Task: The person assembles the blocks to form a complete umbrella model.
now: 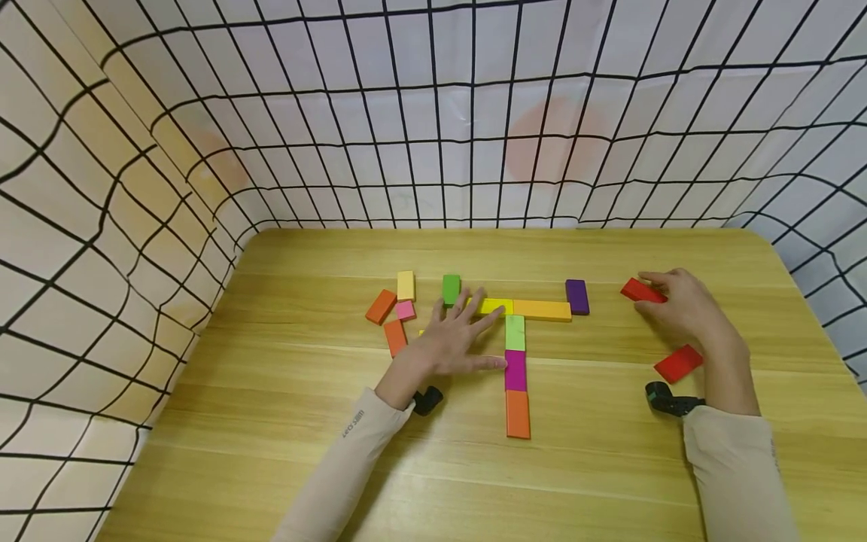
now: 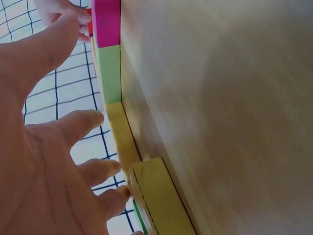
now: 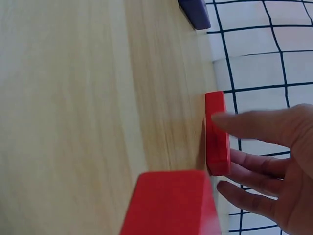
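My right hand (image 1: pixel 694 312) pinches a red block (image 1: pixel 640 291) near the table's far right, thumb on one side and fingers on the other. A second red block (image 1: pixel 679 364) lies below that hand and looms in front in the right wrist view. With its fingers spread, my left hand (image 1: pixel 443 342) hovers over the left end of a T-shaped row of blocks. That row has a yellow block (image 1: pixel 497 306) and an orange-yellow block (image 1: pixel 542 310) across the top. Its stem runs light green (image 1: pixel 515 333), magenta (image 1: pixel 515 370) and orange (image 1: pixel 518 414).
Left of the row lie a green block (image 1: pixel 451 289), a pale yellow block (image 1: pixel 405 285), a small pink block (image 1: pixel 405 310) and two orange blocks (image 1: pixel 381 306). A purple block (image 1: pixel 577 296) stands by the row's right end. Black-grid netting (image 1: pixel 433 113) surrounds the wooden table (image 1: pixel 271 421).
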`<move>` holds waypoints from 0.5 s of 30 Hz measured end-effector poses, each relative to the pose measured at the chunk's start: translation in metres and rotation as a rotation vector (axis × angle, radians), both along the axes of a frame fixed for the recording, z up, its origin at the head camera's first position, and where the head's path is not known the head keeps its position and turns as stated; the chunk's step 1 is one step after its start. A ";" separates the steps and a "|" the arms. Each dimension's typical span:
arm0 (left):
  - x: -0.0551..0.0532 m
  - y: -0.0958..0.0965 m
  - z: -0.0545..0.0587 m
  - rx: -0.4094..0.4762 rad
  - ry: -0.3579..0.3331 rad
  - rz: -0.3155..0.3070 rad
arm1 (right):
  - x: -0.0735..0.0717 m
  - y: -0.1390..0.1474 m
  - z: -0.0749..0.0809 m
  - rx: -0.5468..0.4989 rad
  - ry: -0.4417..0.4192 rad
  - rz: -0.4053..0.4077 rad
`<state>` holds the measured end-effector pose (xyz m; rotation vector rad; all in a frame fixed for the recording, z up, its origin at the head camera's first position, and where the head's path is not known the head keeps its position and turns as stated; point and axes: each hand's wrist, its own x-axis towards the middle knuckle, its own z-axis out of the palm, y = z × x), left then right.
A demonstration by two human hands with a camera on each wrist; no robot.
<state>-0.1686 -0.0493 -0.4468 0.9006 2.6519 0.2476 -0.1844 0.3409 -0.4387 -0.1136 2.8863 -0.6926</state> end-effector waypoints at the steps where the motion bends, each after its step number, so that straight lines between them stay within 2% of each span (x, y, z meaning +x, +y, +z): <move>1: 0.001 0.001 0.000 -0.001 0.000 -0.002 | 0.000 0.001 -0.001 0.002 0.005 0.000; 10: 0.006 0.005 0.001 0.018 -0.041 -0.033 | -0.002 0.002 -0.005 -0.011 0.050 -0.007; 15: 0.008 0.007 0.000 0.003 -0.020 -0.052 | -0.002 0.000 -0.007 -0.031 0.059 -0.005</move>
